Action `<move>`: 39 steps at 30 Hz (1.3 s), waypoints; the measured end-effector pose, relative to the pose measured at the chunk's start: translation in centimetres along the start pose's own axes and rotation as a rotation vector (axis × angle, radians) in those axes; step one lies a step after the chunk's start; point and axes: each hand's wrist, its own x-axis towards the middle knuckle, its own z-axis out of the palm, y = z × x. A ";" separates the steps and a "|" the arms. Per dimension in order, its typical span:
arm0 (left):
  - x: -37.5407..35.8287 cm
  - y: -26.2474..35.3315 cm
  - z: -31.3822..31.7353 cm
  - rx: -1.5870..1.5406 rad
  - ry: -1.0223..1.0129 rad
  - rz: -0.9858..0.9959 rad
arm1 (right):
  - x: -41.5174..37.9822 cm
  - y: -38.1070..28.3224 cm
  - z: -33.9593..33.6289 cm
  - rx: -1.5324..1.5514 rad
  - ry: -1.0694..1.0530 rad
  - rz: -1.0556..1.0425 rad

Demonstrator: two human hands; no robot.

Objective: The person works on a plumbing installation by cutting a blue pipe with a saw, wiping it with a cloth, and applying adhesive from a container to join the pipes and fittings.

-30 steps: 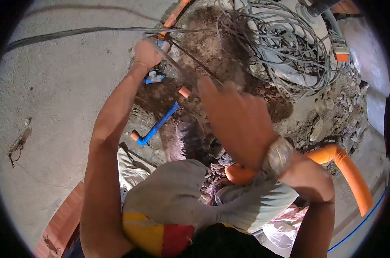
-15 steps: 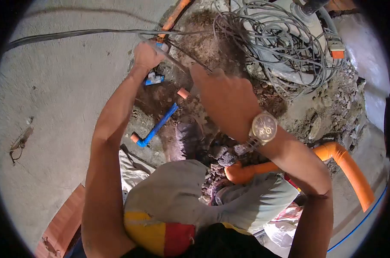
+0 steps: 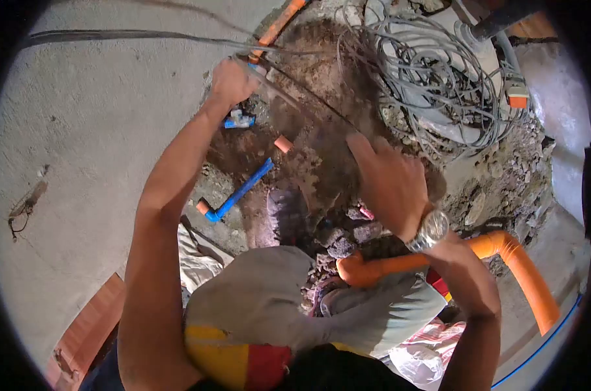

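Plain orange pipe (image 3: pixel 277 30), bright blue pipe (image 3: pixel 245 188), silvery watch (image 3: pixel 433 228)

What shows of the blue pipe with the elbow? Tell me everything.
The blue pipe looks like plastic: a straight length, with a blue elbow at its lower left and a short orange stub sticking out of that. It lies slantwise on dirty ground, its other end toward the upper right. Neither the left hand nor the right hand touches it.

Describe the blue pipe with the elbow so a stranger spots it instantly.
Find the left forearm. Just right of it in the picture, a blue pipe slants across the ground. Its lower end has an elbow with an orange stub, unlike the loose all-orange piece above.
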 end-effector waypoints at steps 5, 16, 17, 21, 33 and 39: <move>0.6 -2.5 3.1 0.016 0.101 0.121 | 1.2 1.9 2.5 0.106 0.115 -0.038; 0.5 -1.9 2.6 -0.086 0.167 0.116 | 1.5 2.1 3.1 0.168 0.171 -0.063; 0.5 -2.4 3.3 -0.040 0.190 0.139 | 0.8 2.1 2.6 0.141 0.106 -0.019; 0.2 -1.0 1.6 -0.109 0.103 0.081 | 2.9 2.1 3.1 0.169 0.137 -0.079; 0.4 -1.1 2.1 -0.101 0.148 0.066 | 1.6 -0.1 1.0 0.090 0.067 -0.004; 0.3 -1.4 2.3 -0.060 0.128 0.035 | 3.8 -0.3 2.1 0.101 0.111 -0.076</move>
